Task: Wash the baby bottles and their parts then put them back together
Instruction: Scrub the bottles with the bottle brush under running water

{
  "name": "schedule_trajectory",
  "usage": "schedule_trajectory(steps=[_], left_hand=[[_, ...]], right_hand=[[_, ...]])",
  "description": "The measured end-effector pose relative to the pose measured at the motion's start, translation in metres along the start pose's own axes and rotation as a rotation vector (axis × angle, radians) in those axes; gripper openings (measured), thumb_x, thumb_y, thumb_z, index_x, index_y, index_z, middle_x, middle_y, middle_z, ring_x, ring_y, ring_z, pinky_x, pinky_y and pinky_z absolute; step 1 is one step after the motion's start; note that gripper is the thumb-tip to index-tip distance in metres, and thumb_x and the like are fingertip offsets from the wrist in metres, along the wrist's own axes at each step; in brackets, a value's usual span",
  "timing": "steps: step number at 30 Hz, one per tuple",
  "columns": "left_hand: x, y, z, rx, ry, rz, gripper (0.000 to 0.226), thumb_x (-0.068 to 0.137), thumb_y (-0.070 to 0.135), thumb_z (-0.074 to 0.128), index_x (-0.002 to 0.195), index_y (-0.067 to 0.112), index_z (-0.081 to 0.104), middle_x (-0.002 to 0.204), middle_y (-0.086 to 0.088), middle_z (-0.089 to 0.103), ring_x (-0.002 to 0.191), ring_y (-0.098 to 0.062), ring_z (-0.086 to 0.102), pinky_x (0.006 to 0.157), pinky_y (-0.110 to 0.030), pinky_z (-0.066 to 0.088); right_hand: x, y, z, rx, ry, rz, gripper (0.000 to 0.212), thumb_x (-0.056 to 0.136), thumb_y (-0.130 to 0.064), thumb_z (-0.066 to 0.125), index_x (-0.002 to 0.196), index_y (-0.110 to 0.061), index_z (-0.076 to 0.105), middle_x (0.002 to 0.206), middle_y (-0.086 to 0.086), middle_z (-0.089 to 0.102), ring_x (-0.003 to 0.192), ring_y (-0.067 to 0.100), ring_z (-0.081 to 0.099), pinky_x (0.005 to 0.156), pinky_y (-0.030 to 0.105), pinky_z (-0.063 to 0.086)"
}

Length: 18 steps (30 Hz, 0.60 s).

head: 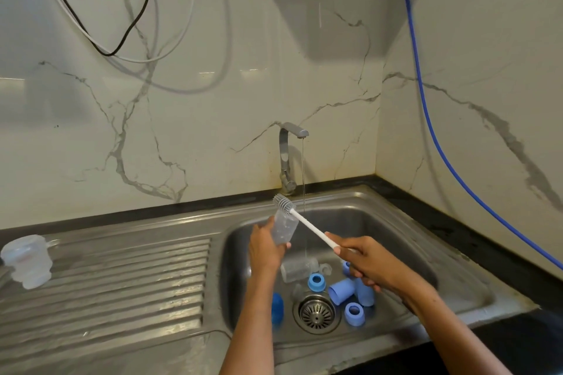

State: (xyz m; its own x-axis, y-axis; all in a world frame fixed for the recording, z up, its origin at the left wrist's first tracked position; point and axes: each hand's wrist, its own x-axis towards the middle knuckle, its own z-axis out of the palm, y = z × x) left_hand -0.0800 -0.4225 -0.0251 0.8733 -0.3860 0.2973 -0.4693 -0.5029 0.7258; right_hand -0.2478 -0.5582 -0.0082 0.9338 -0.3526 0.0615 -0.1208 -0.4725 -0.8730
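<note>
My left hand (265, 248) grips a clear baby bottle (285, 228) above the sink, its mouth tilted up and back. My right hand (364, 262) holds the white handle of a bottle brush (307, 225). The brush's grey bristle head sits just outside the bottle's mouth. In the sink basin (405, 253) lie another clear bottle (297, 271) on its side, blue collar rings (316, 281) (354, 313), blue caps (341, 292) and a darker blue piece (277, 307) partly hidden behind my left forearm.
A thin stream of water runs from the tap (289, 155) into the basin. A clear plastic container (29, 262) stands on the ribbed steel drainboard (122, 283) at the left. The drain strainer (316, 313) lies at the basin's middle. Cables and a blue hose (426, 119) hang on the wall.
</note>
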Motion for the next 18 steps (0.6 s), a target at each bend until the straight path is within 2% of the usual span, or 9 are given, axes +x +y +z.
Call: schedule_trajectory(steps=[4,8,11,14,18], left_hand=[[0.002,0.001,0.0,-0.013,0.016,-0.031,0.061,0.078,0.02,0.076,0.133,0.019,0.052,0.122,-0.013,0.055,0.111,-0.026,0.056,0.091,-0.038,0.052],[0.003,-0.003,-0.004,-0.001,0.009,-0.04,0.057,0.077,0.019,0.077,0.13,0.02,0.056,0.12,-0.012,0.059,0.109,-0.025,0.058,0.088,-0.039,0.053],[0.002,-0.005,-0.004,0.031,0.009,-0.037,0.059,0.077,0.018,0.077,0.132,0.023,0.055,0.123,-0.011,0.058,0.111,-0.026,0.057,0.091,-0.038,0.051],[0.002,-0.004,0.001,0.053,-0.025,0.0,0.059,0.078,0.019,0.076,0.133,0.024,0.054,0.126,-0.012,0.055,0.117,-0.026,0.052,0.095,-0.037,0.048],[0.002,0.001,0.007,0.004,0.001,-0.006,0.053,0.078,0.021,0.076,0.127,0.022,0.058,0.122,-0.011,0.056,0.113,-0.024,0.053,0.086,-0.03,0.049]], right_hand=[[0.002,-0.003,0.0,0.006,-0.002,-0.006,0.035,0.1,-0.03,0.049,0.128,-0.051,0.047,0.052,-0.009,0.043,0.038,0.001,0.035,0.038,0.018,0.032],[-0.006,0.004,-0.019,0.082,-0.087,0.054,0.035,0.098,-0.032,0.051,0.13,-0.047,0.053,0.057,0.001,0.039,0.044,0.009,0.03,0.035,0.019,0.03],[-0.005,0.005,-0.02,0.063,-0.083,0.056,0.034,0.098,-0.032,0.052,0.129,-0.047,0.054,0.064,0.007,0.039,0.05,0.014,0.031,0.036,0.02,0.029],[0.0,0.004,-0.006,-0.007,-0.017,0.013,0.035,0.099,-0.03,0.049,0.127,-0.05,0.049,0.058,-0.001,0.041,0.046,0.006,0.035,0.038,0.02,0.03],[0.008,-0.003,0.01,-0.064,0.073,-0.05,0.035,0.1,-0.027,0.048,0.122,-0.054,0.044,0.056,-0.008,0.042,0.036,0.0,0.037,0.038,0.019,0.032]])
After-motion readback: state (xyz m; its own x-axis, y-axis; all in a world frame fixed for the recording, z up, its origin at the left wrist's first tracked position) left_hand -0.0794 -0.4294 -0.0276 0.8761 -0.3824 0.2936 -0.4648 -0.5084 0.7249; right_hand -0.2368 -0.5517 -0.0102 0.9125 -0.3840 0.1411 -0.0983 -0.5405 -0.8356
